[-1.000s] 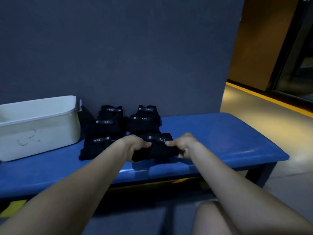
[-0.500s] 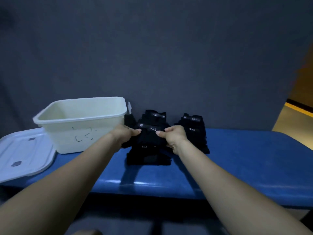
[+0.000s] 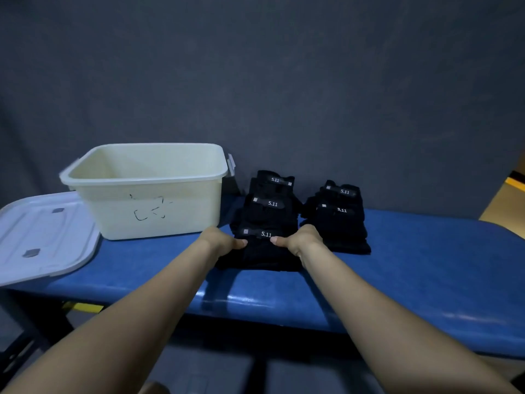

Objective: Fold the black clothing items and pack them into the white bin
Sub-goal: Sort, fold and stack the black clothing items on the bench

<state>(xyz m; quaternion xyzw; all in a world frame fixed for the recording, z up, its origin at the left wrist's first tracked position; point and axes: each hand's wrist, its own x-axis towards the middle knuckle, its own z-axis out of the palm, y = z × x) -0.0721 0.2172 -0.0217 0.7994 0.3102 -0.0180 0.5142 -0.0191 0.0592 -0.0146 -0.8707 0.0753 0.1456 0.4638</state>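
Both hands are on the nearest folded black garment (image 3: pixel 262 248), front of the left stack on the blue bench (image 3: pixel 426 265). Left hand (image 3: pixel 220 242) and right hand (image 3: pixel 301 241) bracket it from either side, thumbs pressed flat on top near the 5.11 label; the other fingers curl down the sides out of view, so can't tell how far under they reach. Two more folded pieces (image 3: pixel 270 200) sit behind it in the same column, and a second pile (image 3: pixel 339 220) is just to the right, close but apart. White bin (image 3: pixel 147 191) is just left of the stacks, open, nothing visible inside from this angle; its lid (image 3: pixel 42 237) lies flat further left. Handling guess: soft, light fabric, not fragile, not slippery, but floppy, so the fold will open if lifted by one edge. Best grip is what's set up now: squeeze from both sides, fingers under, thumbs on top, lift as a flat packet. Risk: dragging the piece behind it along, since they overlap. Short carry left over the rim.
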